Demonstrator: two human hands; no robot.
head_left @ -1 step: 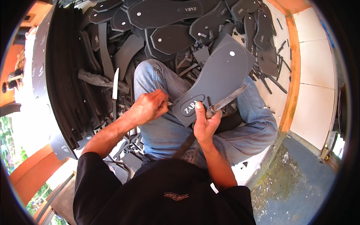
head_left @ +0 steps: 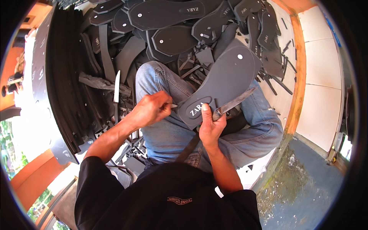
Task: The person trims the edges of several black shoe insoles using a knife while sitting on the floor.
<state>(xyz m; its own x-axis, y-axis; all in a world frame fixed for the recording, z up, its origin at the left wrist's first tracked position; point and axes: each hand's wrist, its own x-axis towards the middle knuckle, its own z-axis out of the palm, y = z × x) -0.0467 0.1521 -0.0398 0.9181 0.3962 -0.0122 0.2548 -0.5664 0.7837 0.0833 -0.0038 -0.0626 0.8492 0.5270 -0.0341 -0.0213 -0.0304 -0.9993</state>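
A grey foam shoe sole [head_left: 230, 73], with a white dot near its wide end, lies tilted across my lap. My right hand [head_left: 212, 128] grips its narrow end, thumb on top. The same hand holds a long tool with a dull grey blade [head_left: 239, 99], apparently a worn knife, slanting over the sole's right edge. Just left of the sole, my left hand [head_left: 155, 109] is closed, thumb side toward it. A small pale pointed tip [head_left: 174, 106] sticks out of its fingers near the sole's edge; the rest is hidden in the fist.
More dark soles [head_left: 174, 40] lie piled beyond my knees, among black offcuts [head_left: 193, 69]. A knife with a pale blade [head_left: 117, 86] rests upright-looking at the left. A tall stack of dark sheets [head_left: 67, 76] stands farther left. White tiles [head_left: 320, 63] line the right side.
The sole has shifted very slightly to the right, with the grey-bladed tool and my right hand. My left hand keeps its closed grip beside it.
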